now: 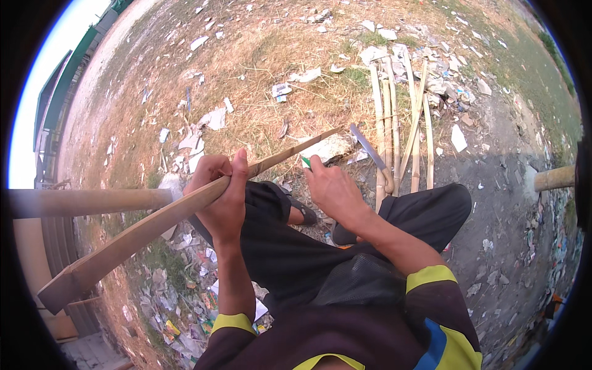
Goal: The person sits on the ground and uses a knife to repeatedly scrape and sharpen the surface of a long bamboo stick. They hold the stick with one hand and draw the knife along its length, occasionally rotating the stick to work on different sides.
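My left hand [223, 194] is closed around a long, flat bamboo slat [132, 234], its thumb lying along the top. The slat slants from the near left, where its end is broad, up to a thin far end at centre. In my right hand [336, 190] is a slim green object [306, 161]; only its tip shows past the fingers, so its kind is unclear. That hand is to the right of the slat, apart from it. A large knife [369, 151] with a curved wooden handle lies beyond my right hand, beside several pale bamboo strips [396, 117].
Dry grass and scattered paper scraps [213, 118] cover the ground ahead. More litter [179, 308] lies at the near left. A bamboo pole [92, 203] crosses at the left, and another pole end [554, 179] shows at the far right. My dark-trousered legs [425, 213] are bent below my hands.
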`<state>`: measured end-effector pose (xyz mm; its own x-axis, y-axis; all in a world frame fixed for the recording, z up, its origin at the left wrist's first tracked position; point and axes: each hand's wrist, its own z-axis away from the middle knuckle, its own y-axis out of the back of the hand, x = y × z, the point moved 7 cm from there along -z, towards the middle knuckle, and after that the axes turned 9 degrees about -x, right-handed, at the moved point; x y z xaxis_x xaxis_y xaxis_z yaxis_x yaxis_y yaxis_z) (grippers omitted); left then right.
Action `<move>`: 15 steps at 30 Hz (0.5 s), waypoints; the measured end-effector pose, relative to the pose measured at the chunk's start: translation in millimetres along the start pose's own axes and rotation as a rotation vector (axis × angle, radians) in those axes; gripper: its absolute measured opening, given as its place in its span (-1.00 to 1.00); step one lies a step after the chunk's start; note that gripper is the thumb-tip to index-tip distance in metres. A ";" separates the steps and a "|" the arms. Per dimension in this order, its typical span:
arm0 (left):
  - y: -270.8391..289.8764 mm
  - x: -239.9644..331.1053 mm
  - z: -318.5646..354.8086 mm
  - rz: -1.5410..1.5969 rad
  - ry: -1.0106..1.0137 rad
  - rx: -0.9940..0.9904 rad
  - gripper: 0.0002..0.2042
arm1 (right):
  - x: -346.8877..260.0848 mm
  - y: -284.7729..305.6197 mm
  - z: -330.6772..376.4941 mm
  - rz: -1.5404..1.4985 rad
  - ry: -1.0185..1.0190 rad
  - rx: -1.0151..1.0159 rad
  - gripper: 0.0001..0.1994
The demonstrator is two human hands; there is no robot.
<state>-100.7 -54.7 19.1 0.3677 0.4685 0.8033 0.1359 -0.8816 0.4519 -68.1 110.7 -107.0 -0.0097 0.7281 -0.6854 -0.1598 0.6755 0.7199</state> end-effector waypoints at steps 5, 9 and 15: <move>-5.7 5.0 9.5 0.006 -0.121 0.051 -0.74 | -13.6 19.4 7.2 -0.026 0.100 0.031 -0.76; -3.3 3.9 5.2 -0.016 -0.066 0.050 -0.73 | -39.2 20.8 16.5 0.034 0.254 0.123 -0.76; -3.1 0.9 2.7 -0.061 -0.104 0.041 -0.73 | 7.4 7.9 -4.5 0.053 0.025 -0.011 -0.78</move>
<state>-98.3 -51.7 17.4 0.4504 0.5147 0.7295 0.1973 -0.8543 0.4809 -73.9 120.9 -106.9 -0.0432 0.7598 -0.6487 -0.1688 0.6344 0.7544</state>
